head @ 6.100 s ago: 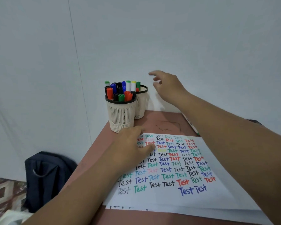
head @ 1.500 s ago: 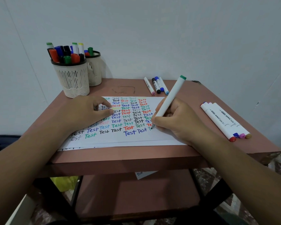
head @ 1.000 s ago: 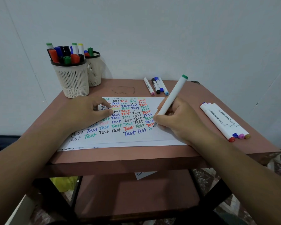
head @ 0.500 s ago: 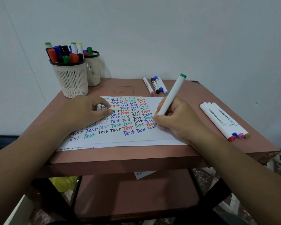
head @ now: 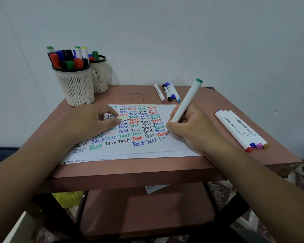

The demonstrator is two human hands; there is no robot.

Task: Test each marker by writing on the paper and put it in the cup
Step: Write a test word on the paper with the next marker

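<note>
My right hand (head: 194,128) grips a white marker with a green end cap (head: 186,100), its tip touching the white paper (head: 167,146) at the right end of the bottom row, where green letters "Tes" stand. The sheet is covered with rows of coloured "Test" words. My left hand (head: 93,122) rests on the paper's left part, thumb and index finger curled toward each other, holding nothing. A cream mesh cup (head: 75,86) full of markers stands at the table's back left, with a second cup (head: 100,76) behind it.
Several thin markers (head: 168,92) lie at the back of the pink table (head: 218,102). Several thick white markers (head: 240,130) lie side by side at the right. A lower shelf (head: 147,211) holds a paper scrap. A dark bag sits on the floor at left.
The marker tip has crept rightward along the bottom row, adding green letters after the blue "Test". My left hand has stayed on the paper.
</note>
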